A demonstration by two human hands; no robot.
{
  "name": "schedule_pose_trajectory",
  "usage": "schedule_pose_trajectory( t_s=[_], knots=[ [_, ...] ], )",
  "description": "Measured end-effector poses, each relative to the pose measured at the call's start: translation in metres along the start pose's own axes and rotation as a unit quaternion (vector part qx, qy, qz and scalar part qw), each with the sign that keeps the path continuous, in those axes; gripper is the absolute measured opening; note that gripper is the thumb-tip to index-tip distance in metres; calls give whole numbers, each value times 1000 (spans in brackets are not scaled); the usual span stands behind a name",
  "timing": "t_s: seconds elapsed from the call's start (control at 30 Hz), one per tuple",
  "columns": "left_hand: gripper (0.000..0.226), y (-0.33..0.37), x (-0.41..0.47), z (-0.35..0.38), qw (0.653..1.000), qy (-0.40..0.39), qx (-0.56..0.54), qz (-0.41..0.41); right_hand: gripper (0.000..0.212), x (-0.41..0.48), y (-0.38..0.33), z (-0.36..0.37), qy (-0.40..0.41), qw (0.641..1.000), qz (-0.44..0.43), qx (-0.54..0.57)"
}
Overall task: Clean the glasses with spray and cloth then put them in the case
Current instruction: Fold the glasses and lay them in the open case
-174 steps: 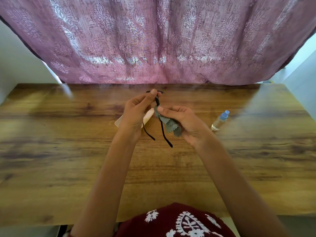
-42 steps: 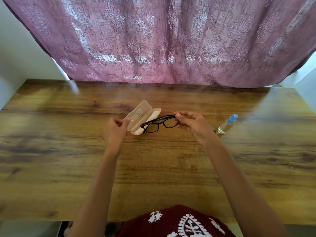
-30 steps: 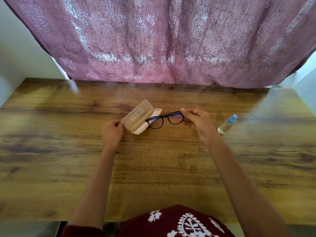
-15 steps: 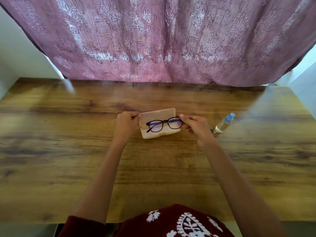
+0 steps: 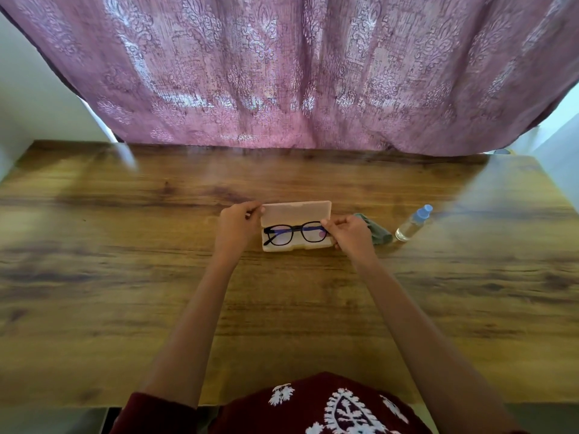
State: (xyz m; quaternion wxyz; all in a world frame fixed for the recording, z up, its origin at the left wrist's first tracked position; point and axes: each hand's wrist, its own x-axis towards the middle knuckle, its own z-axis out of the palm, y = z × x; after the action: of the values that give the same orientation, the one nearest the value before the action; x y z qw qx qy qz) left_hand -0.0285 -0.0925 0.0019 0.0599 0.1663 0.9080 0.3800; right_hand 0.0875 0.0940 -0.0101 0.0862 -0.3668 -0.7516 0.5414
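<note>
Bare table [image 5: 297, 308] is lying open from its near edge to the case [image 5: 296, 211], where the left hand [image 5: 238, 228] is pinching the lid's 9 o'clock edge and the right hand [image 5: 351, 233] is pinching the glasses [image 5: 294, 234] inside the tray, with cloth [image 5: 380, 234] and spray bottle [image 5: 412, 225] lying toward 3 o'clock

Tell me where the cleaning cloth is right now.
Head view: the cloth lies on the table right of centre, between the right hand and the spray bottle.

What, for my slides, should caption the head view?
Right hand holds glasses in open case, left hand on lid; cloth, spray bottle beside.
</note>
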Motion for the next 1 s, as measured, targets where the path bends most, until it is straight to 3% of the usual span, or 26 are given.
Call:
schedule_pose_trajectory(
  t_s=[0.13,0.2,0.33,0.63,1.0],
  knots=[
    [60,4,-11,2,993,-59,-101,-6,17,-7,0,2,38,998,-40,-25],
    [61,1,-16,6,989,-84,-120,-1,15,-10,0,3,50,998,-43,-3],
    [52,-6,-24,12,993,-95,-59,21,13,-10,3,5,60,998,-31,18],
    [91,-8,-28,16,992,-123,15,36,12,-14,11,6,74,995,-39,-55],
    [91,-6,-31,19,992,-107,40,48,14,-16,18,9,88,989,-79,-91]
  ],
)
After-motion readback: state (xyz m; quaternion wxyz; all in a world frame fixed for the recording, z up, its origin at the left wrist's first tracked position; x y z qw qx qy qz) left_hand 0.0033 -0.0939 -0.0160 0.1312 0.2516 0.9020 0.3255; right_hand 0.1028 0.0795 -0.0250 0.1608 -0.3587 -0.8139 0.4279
